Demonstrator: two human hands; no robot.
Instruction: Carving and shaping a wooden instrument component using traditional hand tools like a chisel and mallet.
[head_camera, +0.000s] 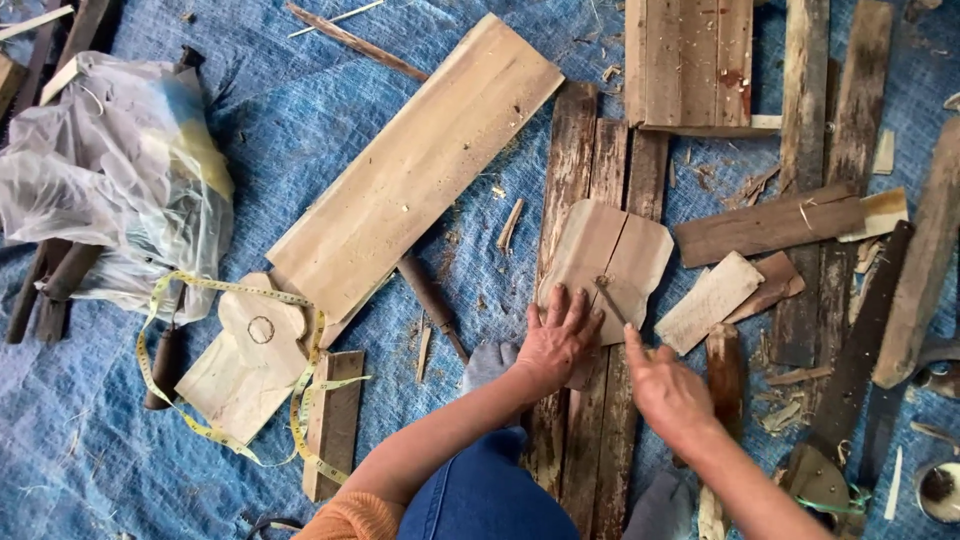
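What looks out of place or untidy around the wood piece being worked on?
Wood chips and splinters litter the blue tarp. A yellow tape measure lies tangled over a cut wooden shape, not rolled up. The left hand presses flat on the wood piece.

Pale smooth-cut wooden shape, rough weathered grey planks, matt woven blue plastic tarp, crinkled glossy clear plastic bag, yellow flexible tape measure, dark metal tool

The left hand lies flat, fingers spread, on the lower edge of a shaped board resting on dark planks. Just right of the board's lower edge, the right hand holds a thin tool, its tip on the board. Well left of the board, a tape measure loops around a cutout.
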